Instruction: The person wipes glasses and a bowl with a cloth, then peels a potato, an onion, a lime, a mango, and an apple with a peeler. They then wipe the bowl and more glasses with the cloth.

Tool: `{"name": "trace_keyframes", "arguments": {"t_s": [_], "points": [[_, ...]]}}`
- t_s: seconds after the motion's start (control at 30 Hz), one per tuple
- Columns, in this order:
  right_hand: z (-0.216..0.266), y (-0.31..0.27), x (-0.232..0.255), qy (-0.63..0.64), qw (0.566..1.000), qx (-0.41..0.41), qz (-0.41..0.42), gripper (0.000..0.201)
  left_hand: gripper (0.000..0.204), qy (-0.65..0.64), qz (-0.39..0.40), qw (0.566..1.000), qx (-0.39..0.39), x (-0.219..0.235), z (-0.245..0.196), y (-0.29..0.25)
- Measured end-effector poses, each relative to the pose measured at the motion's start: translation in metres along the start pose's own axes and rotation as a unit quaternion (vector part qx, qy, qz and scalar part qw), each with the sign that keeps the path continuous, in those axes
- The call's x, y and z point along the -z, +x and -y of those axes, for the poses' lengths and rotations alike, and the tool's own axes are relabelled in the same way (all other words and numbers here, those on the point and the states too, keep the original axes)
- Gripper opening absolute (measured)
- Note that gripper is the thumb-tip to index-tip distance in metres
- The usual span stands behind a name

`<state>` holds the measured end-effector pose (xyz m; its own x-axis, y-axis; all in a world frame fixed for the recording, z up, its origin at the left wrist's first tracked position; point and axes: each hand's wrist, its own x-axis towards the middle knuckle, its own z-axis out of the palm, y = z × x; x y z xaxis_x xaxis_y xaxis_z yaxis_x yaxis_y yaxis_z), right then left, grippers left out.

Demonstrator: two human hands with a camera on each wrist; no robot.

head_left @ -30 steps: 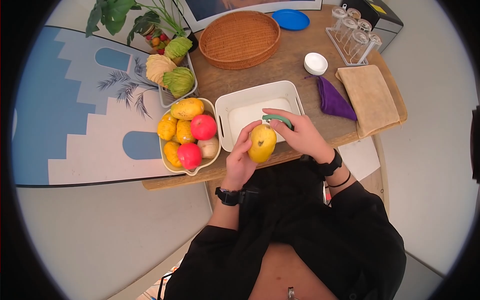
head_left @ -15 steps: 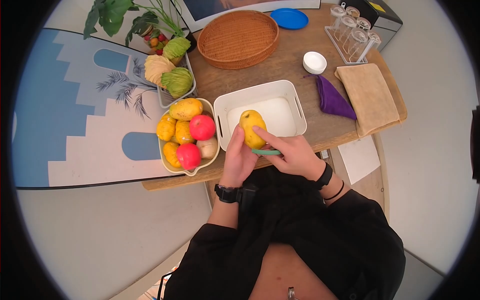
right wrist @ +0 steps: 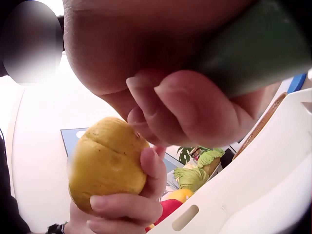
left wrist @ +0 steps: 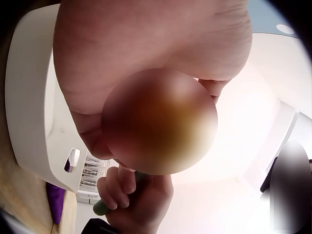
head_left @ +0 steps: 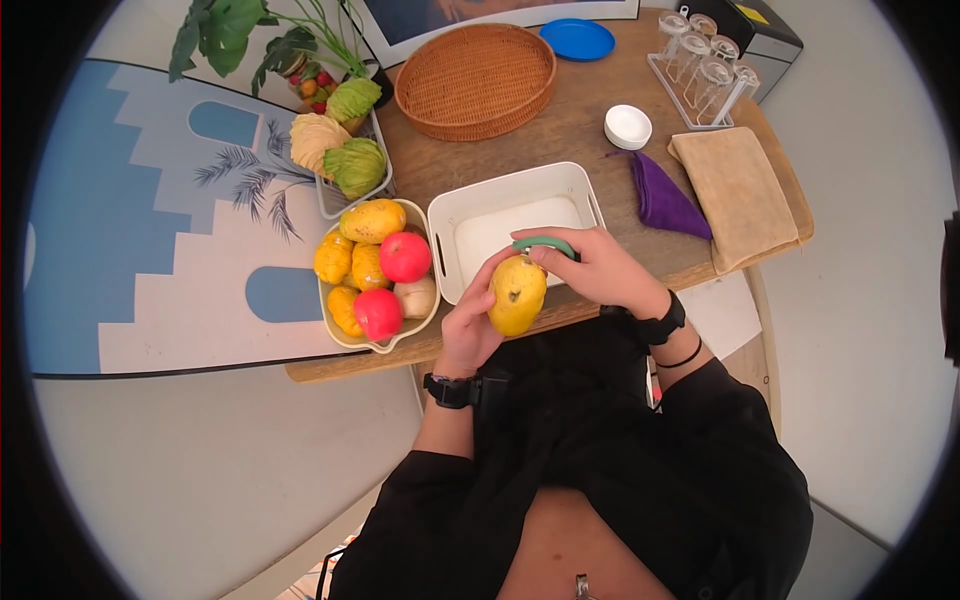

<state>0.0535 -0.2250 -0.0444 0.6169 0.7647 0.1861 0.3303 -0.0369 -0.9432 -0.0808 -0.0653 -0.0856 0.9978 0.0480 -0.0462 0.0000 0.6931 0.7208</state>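
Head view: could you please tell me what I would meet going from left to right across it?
Blue-and-pink picture, bowl of produce, left grip, yellow fruit or vegetable, right grip, purple cloth, tan cloth.

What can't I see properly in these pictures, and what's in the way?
Left wrist view: the yellow fruit in the left hand, smudged by a round blur.
Right wrist view: one end of the green tool, hidden by the right hand; its other end, cut off by the right edge.
Head view: the framed picture's top, cut off by the top edge.
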Motion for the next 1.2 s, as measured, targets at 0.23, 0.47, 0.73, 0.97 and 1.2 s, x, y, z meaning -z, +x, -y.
{"name": "trace_keyframes", "arguments": {"t_s": [0.23,0.47,0.73,0.97,1.2], "points": [[0.021,-0.019,0.0,-0.175,0.982,-0.059,-0.041,0.045,0.051,-0.033,-0.044,0.998,0.014,-0.004,-0.002,0.008],[0.01,-0.033,-0.025,-0.214,0.974,0.073,-0.003,0.063,0.051,-0.009,-0.067,0.998,-0.016,-0.001,0.003,0.011],[0.013,-0.017,-0.007,-0.161,0.986,0.034,-0.037,0.055,0.069,0.048,-0.017,0.999,0.004,-0.002,0.0,0.004],[0.0,-0.002,0.009,0.003,0.998,-0.043,0.042,0.038,0.066,0.015,0.041,0.999,0.025,0.007,-0.001,-0.001],[0.015,-0.017,-0.001,-0.065,0.996,-0.068,0.002,0.043,0.049,-0.066,0.023,0.997,0.033,-0.007,-0.001,0.006]]}}
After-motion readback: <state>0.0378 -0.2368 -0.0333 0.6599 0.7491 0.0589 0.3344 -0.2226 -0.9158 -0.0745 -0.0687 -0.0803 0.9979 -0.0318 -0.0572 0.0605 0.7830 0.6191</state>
